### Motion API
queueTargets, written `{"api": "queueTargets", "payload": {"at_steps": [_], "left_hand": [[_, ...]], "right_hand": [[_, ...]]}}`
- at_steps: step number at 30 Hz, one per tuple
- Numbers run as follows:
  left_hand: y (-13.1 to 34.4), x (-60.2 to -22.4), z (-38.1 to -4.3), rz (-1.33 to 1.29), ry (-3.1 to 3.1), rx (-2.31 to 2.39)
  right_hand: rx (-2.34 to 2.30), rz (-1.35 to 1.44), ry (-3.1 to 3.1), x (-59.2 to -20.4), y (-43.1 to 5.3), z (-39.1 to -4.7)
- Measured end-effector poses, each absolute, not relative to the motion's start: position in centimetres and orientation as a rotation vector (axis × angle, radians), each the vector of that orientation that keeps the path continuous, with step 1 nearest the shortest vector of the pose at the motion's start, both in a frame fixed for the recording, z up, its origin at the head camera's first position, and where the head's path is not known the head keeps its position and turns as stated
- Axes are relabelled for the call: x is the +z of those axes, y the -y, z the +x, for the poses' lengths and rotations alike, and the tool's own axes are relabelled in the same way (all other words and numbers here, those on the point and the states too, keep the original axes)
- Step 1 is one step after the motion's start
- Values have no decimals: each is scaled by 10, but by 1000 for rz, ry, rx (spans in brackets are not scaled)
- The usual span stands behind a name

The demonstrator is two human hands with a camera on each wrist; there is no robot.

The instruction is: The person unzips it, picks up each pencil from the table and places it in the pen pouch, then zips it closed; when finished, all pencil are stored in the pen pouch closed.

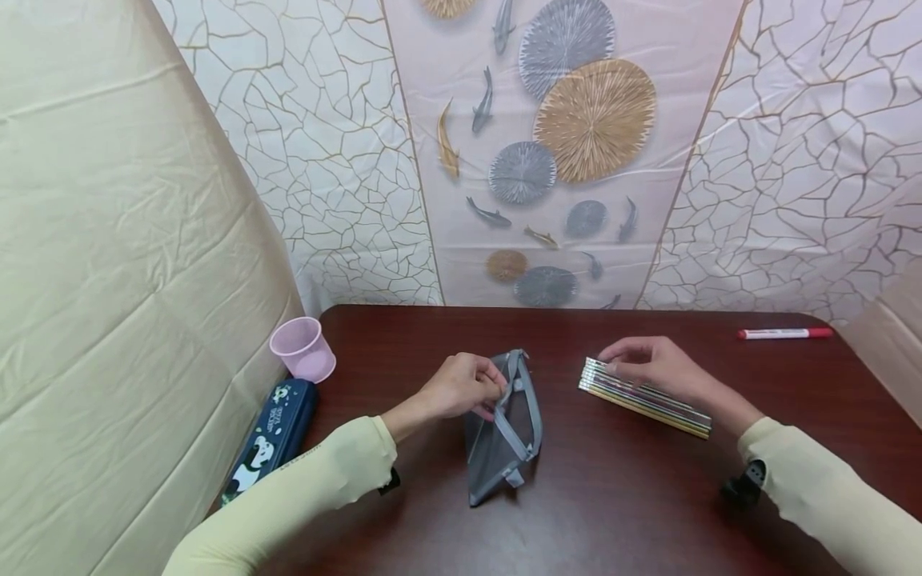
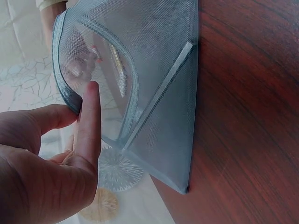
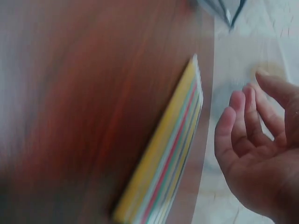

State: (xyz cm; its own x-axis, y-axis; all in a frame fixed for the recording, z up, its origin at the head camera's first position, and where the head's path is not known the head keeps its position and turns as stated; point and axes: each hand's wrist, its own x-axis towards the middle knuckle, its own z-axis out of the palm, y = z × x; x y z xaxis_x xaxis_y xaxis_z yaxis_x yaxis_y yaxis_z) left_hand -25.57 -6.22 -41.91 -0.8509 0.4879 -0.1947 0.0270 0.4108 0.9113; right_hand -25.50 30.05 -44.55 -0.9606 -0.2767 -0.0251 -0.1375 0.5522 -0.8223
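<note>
A grey mesh zip pouch (image 1: 497, 448) stands on the table with its mouth spread apart. At its rim, my left hand (image 1: 464, 386) pinches the edge between thumb and fingers; the left wrist view shows the index finger along the zipped opening of the pouch (image 2: 163, 107). Through the mesh nothing shows inside the pouch. To the right lies a flat row of several slim pencils (image 1: 648, 402), side by side, with yellow, green and red stripes. Over their far end hovers my right hand (image 1: 659, 368), fingers loosely bent and, in the right wrist view, apart from the pencils (image 3: 163, 163).
A pink cup (image 1: 306, 356) leans at the table's left edge, beside a dark blue pencil case (image 1: 270, 436) with panda pictures. A red and white marker (image 1: 785, 333) lies at the far right. Behind the brown table (image 1: 591, 496) hangs a patterned cloth (image 1: 346, 160).
</note>
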Motion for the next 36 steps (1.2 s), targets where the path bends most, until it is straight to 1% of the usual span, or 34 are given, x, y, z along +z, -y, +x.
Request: {"api": "queueTargets", "payload": {"at_steps": [9,16,22,36], "left_hand": [[64,-419,-256,447,-2231,1431],[60,-421,-258,454,-2249,1407],[60,-418,-260,471,-2260,1392],[60,-421,-263,468,-2262,1402]], "right_hand": [[-1175,-411,-2783,-463,-349,-274],[-1194,-428,-2679,-475,-375,-284],[-1178,-457,-2628,-476,-380,-289],[-1146,-452,-2625,-477,-376,-293]]}}
